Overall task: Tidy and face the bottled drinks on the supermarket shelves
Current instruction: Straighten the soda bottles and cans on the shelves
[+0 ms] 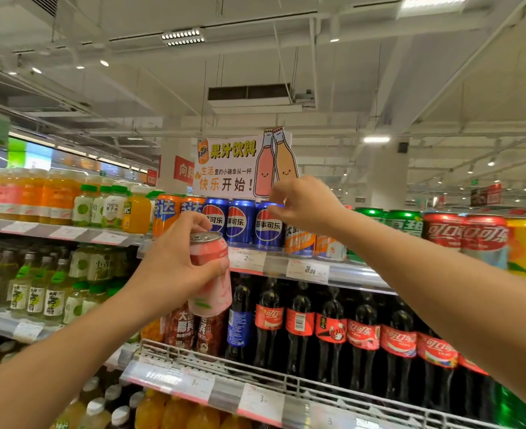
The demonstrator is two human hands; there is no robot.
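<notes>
My left hand (175, 261) grips a pink and white drink can (210, 274), held upright in front of the shelves below the top row. My right hand (301, 202) reaches up to the top shelf, its fingers curled at the top rim of a blue Pepsi can (267, 227). Two more blue Pepsi cans (240, 221) stand to its left, beside orange Fanta cans (168, 212). Whether the right hand's fingers actually pinch the can's rim is hard to see.
Right of the Pepsi stand orange-white cans (301, 243), green Sprite cans (404, 221) and red Coca-Cola cans (465, 233). Dark cola bottles (363, 332) fill the shelf below. Juice and tea bottles (39, 289) line the left bay. A paper juice sign (233, 168) hangs above.
</notes>
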